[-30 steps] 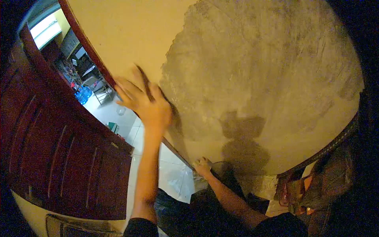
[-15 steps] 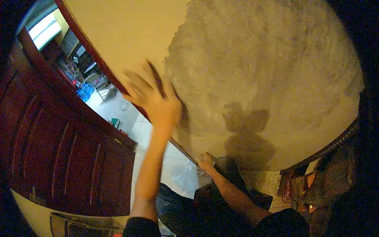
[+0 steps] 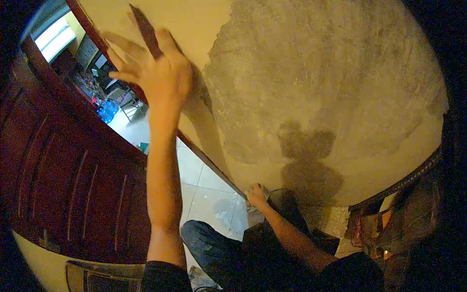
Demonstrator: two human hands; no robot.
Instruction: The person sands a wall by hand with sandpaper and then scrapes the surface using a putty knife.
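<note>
My left hand (image 3: 165, 78) is spread before the wall (image 3: 311, 82); my right hand (image 3: 257, 195), lower, is curled (round what, I can't tell). The wall should feel stiff, best steadied at its edge beside my right hand.

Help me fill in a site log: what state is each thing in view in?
Wall: partly grey-brown, partly yellow, with a rough border between.
Left hand: raised, fingers spread, blurred; grip and wall contact unclear.
Right hand: low, fingers curled; grip unclear.
Door: open.
Tiled floor: bears pale marks.
Chair: unfolded, standing.
</note>
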